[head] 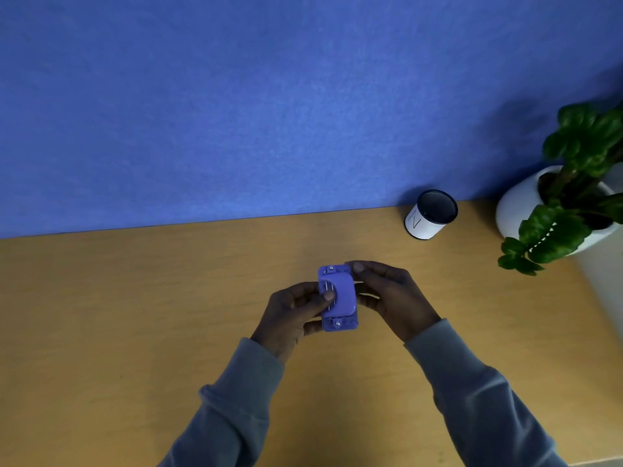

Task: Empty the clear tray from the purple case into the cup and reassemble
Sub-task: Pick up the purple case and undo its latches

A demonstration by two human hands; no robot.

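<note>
Two hands grip case (pixel 338 298) above table (pixel 135 315) | left (pixel 296 306) thumb on top | right (pixel 387 291) pinches its edge | cup (pixel 429 215) well apart

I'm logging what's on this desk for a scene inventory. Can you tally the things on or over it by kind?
Purple plastic case, held over the desk by the left hand and the right hand: 1
White paper-wrapped cup with dark inside: 1
Green leafy plant in a white round pot: 1
Total: 3

Left hand (pixel 296 308) and right hand (pixel 387 294) grip the purple case (pixel 338 298) above the table (pixel 135 315).
</note>
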